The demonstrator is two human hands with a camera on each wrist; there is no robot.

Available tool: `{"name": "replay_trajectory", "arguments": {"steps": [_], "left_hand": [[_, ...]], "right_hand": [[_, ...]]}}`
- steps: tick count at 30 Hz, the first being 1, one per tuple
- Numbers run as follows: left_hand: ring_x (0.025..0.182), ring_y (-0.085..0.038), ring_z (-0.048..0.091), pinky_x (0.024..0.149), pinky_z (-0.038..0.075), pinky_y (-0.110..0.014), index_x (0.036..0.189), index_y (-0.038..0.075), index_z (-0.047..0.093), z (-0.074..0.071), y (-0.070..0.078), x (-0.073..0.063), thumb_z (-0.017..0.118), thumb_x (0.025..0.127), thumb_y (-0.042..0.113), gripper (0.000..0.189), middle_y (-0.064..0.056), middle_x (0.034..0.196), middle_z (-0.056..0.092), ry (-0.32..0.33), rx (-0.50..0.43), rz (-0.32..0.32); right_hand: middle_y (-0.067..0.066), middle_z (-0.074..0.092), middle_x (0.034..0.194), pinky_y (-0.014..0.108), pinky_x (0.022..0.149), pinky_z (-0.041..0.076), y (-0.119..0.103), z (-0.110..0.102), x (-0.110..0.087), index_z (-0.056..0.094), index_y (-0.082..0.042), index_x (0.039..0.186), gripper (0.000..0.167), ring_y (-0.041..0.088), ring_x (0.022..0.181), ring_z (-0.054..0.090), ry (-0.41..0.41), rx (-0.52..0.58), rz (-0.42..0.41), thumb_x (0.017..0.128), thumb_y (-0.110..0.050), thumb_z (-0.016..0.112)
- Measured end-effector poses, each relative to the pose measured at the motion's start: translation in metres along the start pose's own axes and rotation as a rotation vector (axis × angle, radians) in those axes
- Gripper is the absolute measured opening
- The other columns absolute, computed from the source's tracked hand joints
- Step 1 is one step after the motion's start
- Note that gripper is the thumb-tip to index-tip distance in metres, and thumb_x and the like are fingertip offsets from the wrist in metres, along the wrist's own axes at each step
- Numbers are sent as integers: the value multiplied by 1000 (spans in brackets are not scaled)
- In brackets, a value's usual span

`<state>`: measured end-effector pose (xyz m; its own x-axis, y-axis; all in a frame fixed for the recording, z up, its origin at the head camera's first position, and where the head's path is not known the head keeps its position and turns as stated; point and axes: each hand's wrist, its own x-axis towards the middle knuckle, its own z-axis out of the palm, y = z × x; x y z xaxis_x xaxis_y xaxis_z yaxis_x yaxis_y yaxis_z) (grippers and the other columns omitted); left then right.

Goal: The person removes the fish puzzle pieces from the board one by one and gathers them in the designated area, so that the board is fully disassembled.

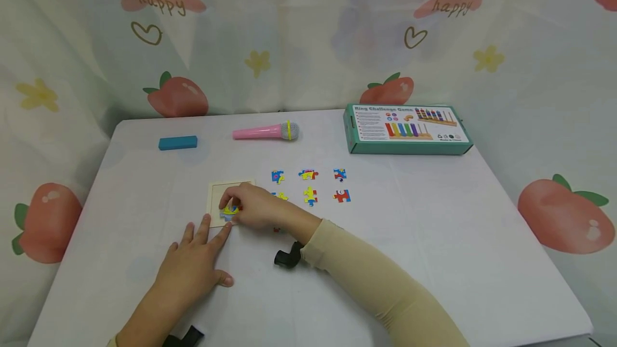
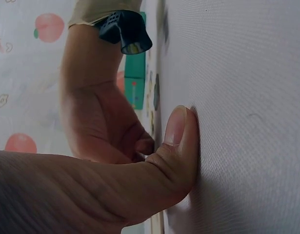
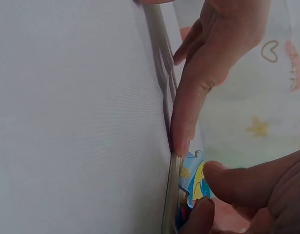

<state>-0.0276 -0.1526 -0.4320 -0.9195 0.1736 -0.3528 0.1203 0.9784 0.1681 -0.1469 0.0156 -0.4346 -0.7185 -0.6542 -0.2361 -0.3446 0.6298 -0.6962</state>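
Observation:
My right hand (image 1: 257,205) reaches over a pale wooden puzzle tray (image 1: 215,190), its thumb and fingertips curled on a blue and yellow jigsaw piece (image 1: 230,210). In the right wrist view this jigsaw piece (image 3: 192,175) shows tilted up above the tray rim (image 3: 170,200), between the fingertips. The palm side of the right hand appears in the left wrist view. My left hand (image 1: 193,261) lies spread on the table, fingers straight, with fingertips at the tray's near edge. Its thumb (image 2: 176,146) rests on the white cloth.
Several loose jigsaw pieces (image 1: 341,196) lie in rows right of the tray, some partly hidden by the right hand. Behind are a blue block (image 1: 178,143), a pink toy microphone (image 1: 260,131) and a green game box (image 1: 409,146). Black wrist cameras (image 1: 288,256) hang at the wrists.

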Motion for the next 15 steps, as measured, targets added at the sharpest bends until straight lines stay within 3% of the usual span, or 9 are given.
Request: {"name": "replay_trajectory", "arguments": {"steps": [6,15], "left_hand": [[152,-68,32,107,40,-85,163,21,49,-1,-1,-1,95,68,58,112,-33,172,30,9,-17,11],[151,-69,33,106,41,-86,162,19,50,-1,0,-2,95,67,57,112,-34,171,31,10,-13,10]], "right_hand": [[-3,65,99,21,77,45,2,1,-1,75,-24,120,28,12,95,58,36,92,15,106,-5,60],[-2,65,94,20,72,46,7,3,0,77,-23,117,29,12,89,57,71,169,21,106,-4,59]]}}
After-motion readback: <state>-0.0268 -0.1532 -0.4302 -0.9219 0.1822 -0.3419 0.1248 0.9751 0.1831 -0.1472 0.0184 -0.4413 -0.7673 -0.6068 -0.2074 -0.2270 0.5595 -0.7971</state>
